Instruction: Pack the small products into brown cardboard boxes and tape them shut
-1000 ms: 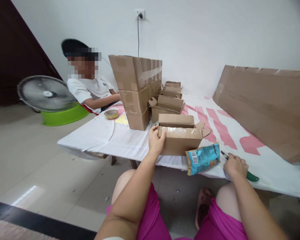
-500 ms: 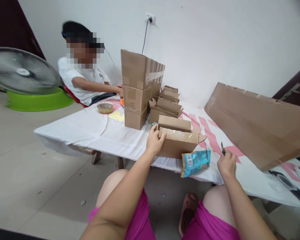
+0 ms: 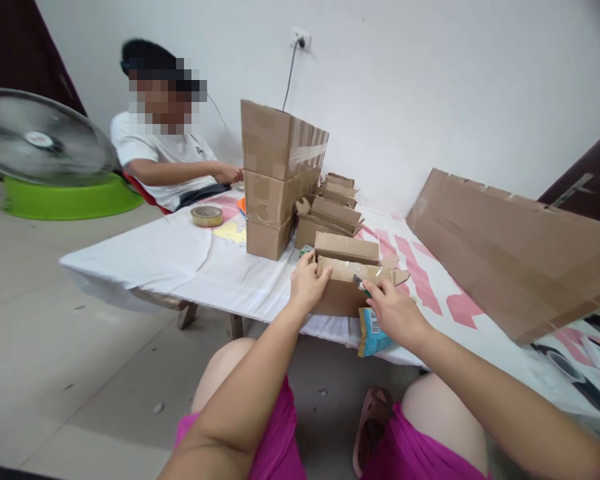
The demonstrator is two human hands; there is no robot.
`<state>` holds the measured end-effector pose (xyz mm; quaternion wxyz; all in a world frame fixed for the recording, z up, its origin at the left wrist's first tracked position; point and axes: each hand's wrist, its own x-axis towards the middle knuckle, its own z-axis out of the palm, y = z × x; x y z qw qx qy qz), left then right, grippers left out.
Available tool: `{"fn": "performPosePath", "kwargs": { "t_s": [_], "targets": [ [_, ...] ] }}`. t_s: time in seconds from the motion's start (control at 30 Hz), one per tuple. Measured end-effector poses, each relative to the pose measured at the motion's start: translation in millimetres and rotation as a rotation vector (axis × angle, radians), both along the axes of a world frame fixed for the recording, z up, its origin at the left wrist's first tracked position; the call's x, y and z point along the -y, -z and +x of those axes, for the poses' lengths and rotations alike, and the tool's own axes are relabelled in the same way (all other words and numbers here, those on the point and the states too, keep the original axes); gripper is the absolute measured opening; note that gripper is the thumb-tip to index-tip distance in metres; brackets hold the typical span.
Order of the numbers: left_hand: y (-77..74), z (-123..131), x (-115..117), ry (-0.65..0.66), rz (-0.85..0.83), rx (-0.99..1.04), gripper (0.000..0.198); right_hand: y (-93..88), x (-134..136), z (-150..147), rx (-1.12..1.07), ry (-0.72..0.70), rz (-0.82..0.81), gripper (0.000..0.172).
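Two hands meet at the taped carton [image 3: 347, 287] — left hand [image 3: 307, 285] gripping its end, right hand [image 3: 393, 313] closed on a cutter [image 3: 361, 285]. Light, crushable cardboard, likely; hold the corners.

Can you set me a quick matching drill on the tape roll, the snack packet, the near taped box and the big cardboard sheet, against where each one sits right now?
Things:
1. tape roll
2. snack packet
3. taped box
4. cardboard sheet

Places:
A. leaning at the table's right side
B. between left hand and right hand
C. at the table's front edge, under the right hand
D. far left, near the other person

Pairs: 1-D, 2-C, 3-B, 4-A
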<state>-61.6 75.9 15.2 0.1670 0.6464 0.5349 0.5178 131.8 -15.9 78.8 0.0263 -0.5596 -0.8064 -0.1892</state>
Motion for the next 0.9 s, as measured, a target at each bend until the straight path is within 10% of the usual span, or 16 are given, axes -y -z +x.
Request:
{"fn": "performPosePath", "kwargs": {
  "t_s": [0.9],
  "targets": [
    [-4.6,-4,1,0.073,-0.011,-0.031,0.025,19.9,-12,-16,-0.124,0.040,0.064,0.039]
  ]
}}
